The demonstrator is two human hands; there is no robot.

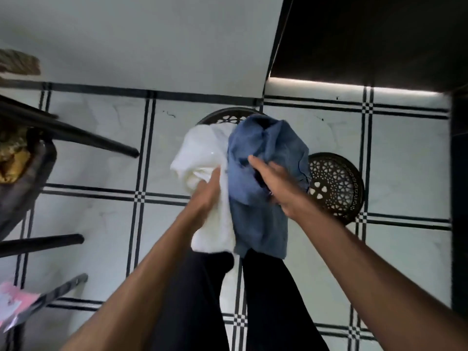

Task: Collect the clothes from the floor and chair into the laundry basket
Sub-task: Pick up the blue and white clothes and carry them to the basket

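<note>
I look straight down at a white garment (200, 158) and a blue garment (260, 168) bunched together in front of me. My left hand (206, 196) grips the white one from below. My right hand (276, 183) is closed on the blue one. Both pieces hang above a dark perforated laundry basket (334, 186), whose rim shows behind the cloth and to its right. A mustard-coloured cloth (12, 160) lies on the dark chair (30, 173) at the left edge.
The floor is white tile with black lines (96, 214). Chair legs (76, 139) stick out from the left. Something pink (12, 304) lies at the lower left. A dark cabinet or door (374, 39) fills the upper right. My legs in black trousers (268, 300) stand below.
</note>
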